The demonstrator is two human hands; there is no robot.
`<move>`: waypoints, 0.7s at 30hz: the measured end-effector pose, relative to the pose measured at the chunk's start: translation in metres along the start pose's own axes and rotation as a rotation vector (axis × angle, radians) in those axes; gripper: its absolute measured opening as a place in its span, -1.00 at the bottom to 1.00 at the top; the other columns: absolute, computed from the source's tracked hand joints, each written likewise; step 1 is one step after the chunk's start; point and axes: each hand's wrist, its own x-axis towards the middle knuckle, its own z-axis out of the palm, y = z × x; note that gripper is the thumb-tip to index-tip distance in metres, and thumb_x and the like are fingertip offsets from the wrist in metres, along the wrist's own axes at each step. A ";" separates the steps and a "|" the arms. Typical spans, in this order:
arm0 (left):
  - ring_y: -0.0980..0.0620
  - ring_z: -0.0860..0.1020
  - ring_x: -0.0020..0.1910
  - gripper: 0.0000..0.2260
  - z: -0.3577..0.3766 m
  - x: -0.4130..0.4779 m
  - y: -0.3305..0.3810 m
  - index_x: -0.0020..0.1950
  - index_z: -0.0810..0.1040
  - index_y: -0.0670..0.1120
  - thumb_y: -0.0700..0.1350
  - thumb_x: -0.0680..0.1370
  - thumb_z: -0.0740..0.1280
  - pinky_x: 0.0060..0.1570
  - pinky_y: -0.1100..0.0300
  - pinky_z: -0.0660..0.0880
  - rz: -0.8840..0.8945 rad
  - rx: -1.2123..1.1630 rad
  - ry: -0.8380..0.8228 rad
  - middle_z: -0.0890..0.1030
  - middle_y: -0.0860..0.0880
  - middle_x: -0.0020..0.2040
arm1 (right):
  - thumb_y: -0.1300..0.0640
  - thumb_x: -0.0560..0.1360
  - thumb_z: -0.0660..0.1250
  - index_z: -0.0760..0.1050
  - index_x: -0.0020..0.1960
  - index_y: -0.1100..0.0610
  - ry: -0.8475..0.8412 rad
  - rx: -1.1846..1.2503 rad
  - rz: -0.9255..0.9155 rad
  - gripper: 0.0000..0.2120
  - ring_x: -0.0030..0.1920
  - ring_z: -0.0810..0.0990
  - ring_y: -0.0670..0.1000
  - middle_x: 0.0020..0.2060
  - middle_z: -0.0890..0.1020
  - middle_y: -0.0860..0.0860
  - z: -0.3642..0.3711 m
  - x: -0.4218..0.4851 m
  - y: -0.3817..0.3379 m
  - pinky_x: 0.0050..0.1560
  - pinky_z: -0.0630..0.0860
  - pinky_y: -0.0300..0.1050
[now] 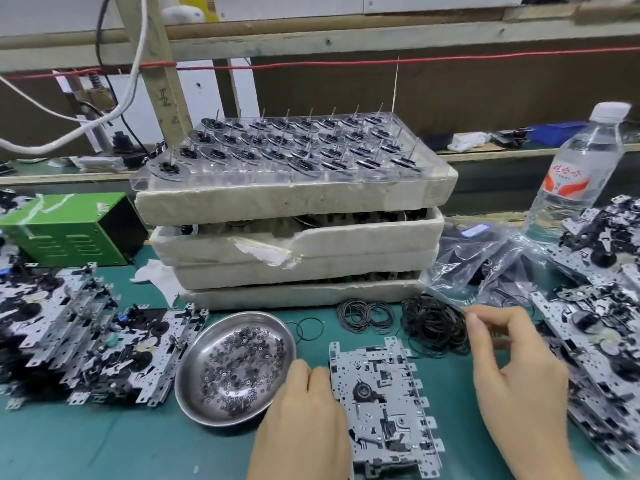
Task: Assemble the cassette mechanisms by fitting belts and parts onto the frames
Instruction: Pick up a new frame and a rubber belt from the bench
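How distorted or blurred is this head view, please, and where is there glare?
Head view: wide-angle distortion bows the wooden rail and red cord; the water bottle looks soft; the steel dish and clear tray catch glare; the central frame is sharp.

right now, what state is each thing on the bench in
frame, lying flat on the mat
left hand, resting on the frame's left edge
belt pile, loose and tangled
right hand, pinching at the belt pile's edge
steel dish, holding small washers
water bottle, upright, capped
clear tray, atop the foam stack
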 end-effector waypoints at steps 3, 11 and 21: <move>0.10 0.56 -0.29 -0.76 -0.010 0.000 0.002 0.02 0.66 -0.13 -0.11 0.40 0.54 -0.30 0.28 0.51 0.063 -0.032 0.086 0.52 0.01 -0.10 | 0.12 0.48 0.34 0.56 -0.11 0.01 -0.036 -0.013 -0.082 -0.96 -0.13 0.55 -0.16 -0.13 0.60 -0.20 0.002 0.000 0.003 -0.13 0.41 -0.42; 0.23 0.54 -0.36 -0.83 -0.116 0.046 0.008 -0.08 0.67 0.13 0.09 0.54 0.29 -0.28 0.51 0.43 0.194 -0.513 0.360 0.63 0.28 -0.25 | 0.13 0.40 0.42 0.66 -0.13 0.02 -0.057 -0.023 -0.137 -0.93 -0.15 0.57 -0.14 -0.21 0.62 -0.25 0.003 -0.002 0.006 -0.11 0.45 -0.37; -0.09 0.48 -0.23 -0.73 -0.162 0.132 0.013 -0.02 0.72 -0.08 0.02 0.62 0.27 -0.30 0.15 0.32 -0.117 0.083 0.476 0.65 -0.10 -0.14 | 0.11 0.42 0.43 0.60 -0.17 -0.15 -0.060 0.080 -0.024 -0.86 -0.18 0.58 -0.20 -0.19 0.63 -0.24 0.000 0.000 0.006 -0.19 0.39 -0.52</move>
